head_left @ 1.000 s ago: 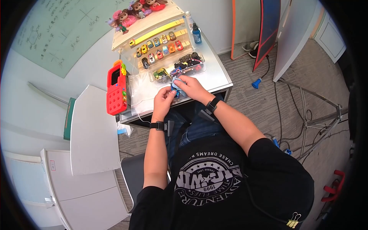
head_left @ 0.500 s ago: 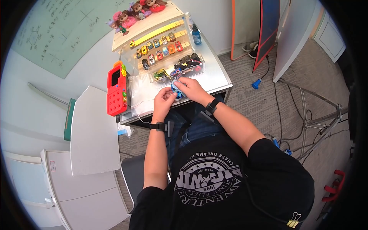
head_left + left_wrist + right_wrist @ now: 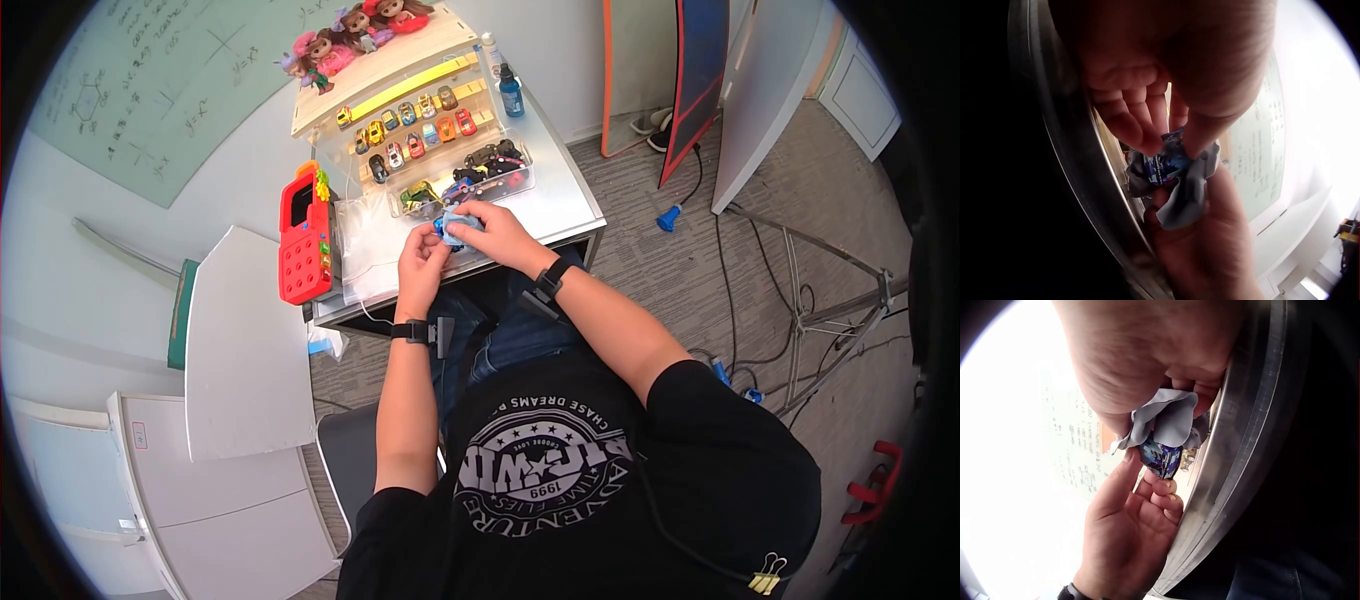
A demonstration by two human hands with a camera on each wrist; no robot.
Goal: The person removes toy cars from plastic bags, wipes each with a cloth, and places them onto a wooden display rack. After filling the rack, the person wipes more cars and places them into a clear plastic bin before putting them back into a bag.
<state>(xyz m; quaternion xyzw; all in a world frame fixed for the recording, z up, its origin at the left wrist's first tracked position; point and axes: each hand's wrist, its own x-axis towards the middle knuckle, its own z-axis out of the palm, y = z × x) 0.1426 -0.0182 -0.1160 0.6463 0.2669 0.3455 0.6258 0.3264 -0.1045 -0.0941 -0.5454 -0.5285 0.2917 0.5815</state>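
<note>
My left hand (image 3: 422, 268) grips a small toy car (image 3: 1161, 460) with a blue, purple and black pattern, its thumb and fingers at one end. The right hand (image 3: 502, 238) holds a crumpled grey-blue cloth (image 3: 1175, 422) that wraps over the other end of the car. In the left wrist view, the cloth (image 3: 1186, 201) spreads around the car, and the right fingers lie under it. Both hands are close together over the table's near edge. Much of the car is hidden by cloth and fingers.
Behind the hands, a clear bin (image 3: 527, 180) holds several toy vehicles. Small cars (image 3: 415, 144) line a tiered rack, with dolls (image 3: 333, 55) on the board above. A red toy (image 3: 304, 255) stands at the left, a blue bottle (image 3: 511, 92) at the back right.
The cloth has shifted left over the toy car, covering more of it. My left hand has moved slightly left and up; both hands keep their hold.
</note>
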